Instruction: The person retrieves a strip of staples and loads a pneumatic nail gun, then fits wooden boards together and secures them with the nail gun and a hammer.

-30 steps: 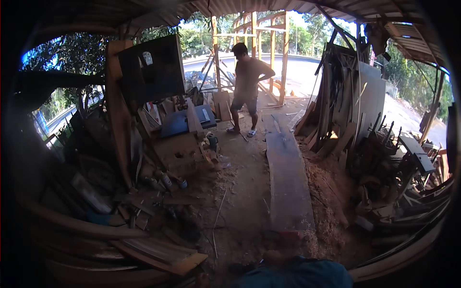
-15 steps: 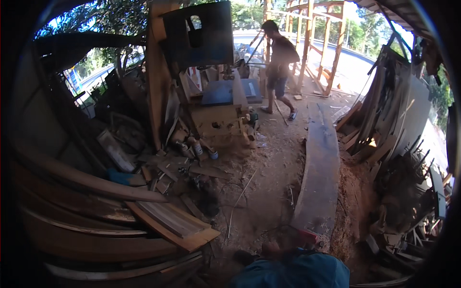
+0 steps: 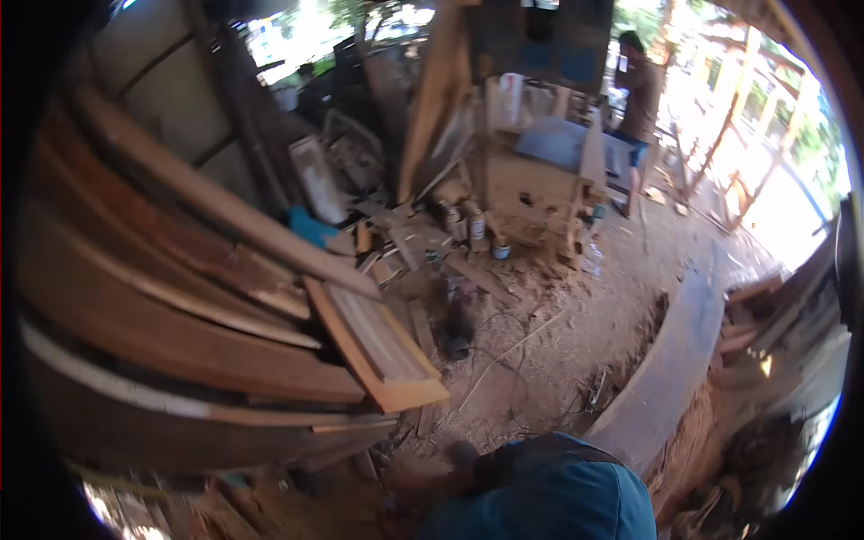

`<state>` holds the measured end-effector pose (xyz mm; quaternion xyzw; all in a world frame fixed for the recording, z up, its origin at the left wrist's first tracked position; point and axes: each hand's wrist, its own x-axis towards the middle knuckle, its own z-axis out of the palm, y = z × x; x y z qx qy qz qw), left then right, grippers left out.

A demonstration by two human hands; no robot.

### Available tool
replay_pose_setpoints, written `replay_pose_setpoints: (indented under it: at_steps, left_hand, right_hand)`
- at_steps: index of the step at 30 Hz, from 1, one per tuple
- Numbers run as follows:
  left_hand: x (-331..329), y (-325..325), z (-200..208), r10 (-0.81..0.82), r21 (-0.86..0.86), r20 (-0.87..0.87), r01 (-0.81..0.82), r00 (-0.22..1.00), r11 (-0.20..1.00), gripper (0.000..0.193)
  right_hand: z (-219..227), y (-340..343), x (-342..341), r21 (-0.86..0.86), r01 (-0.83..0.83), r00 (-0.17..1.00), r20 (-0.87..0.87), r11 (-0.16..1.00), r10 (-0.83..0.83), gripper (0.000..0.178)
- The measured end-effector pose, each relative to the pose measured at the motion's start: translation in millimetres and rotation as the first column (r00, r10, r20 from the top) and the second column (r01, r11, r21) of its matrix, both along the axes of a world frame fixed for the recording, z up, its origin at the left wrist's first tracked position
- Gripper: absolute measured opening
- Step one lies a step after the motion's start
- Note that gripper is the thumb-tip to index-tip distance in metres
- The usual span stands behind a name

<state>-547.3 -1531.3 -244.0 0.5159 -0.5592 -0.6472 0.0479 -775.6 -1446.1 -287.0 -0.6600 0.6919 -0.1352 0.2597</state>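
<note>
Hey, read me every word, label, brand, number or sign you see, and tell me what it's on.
None can be read in this view.
Pale can on the floor: any label print is too small and blurred.
Shorter can beside it: likewise too small and blurred.
White and red object at the back: too blurred for lettering.

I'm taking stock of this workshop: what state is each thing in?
Long slab: lying on the ground
Boards at left: piled together
Cans: upright
Blue-topped bench: standing
Wood shavings: scattered
Timber frame: standing, blurred
Other person: standing
</note>
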Motion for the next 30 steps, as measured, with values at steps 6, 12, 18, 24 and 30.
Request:
replay_pose_setpoints:
  at_steps: [6, 12, 18, 24, 30]
  left_hand:
    - [129.4, 91.0, -10.4, 0.283, 0.025, -0.199, -0.284, 0.938, 0.958, 0.032]
    - [221.8, 153.0, 1.1, 0.535, -0.198, -0.171, -0.561, 0.827, 0.804, 0.028]
    - [285.4, 127.5, 5.7, 0.938, 0.736, -0.186, -0.674, -0.293, -0.065, 0.014]
    - [334.9, 105.2, -20.0, 0.788, 0.919, -0.245, -0.394, -0.565, 0.003, 0.012]
    - [397.5, 42.5, -33.0, 0.700, 0.861, -0.352, -0.508, -0.621, -0.018, 0.014]
  right_hand:
    - [2.7, -17.4, 166.6, -0.175, -0.471, 0.868, 0.079, 0.864, 0.490, 0.031]
    - [51.2, -36.8, 294.5, -0.182, -0.778, 0.603, 0.052, 0.601, 0.796, 0.031]
    - [88.2, -70.9, 396.0, -0.236, -0.894, 0.391, 0.005, 0.381, 0.920, 0.026]
    - [107.5, -121.8, 474.9, -0.296, -0.937, 0.188, 0.021, 0.186, 0.982, 0.021]
    - [93.0, -192.1, 567.2, -0.340, -0.940, 0.051, -0.040, 0.034, 0.998, 0.020]
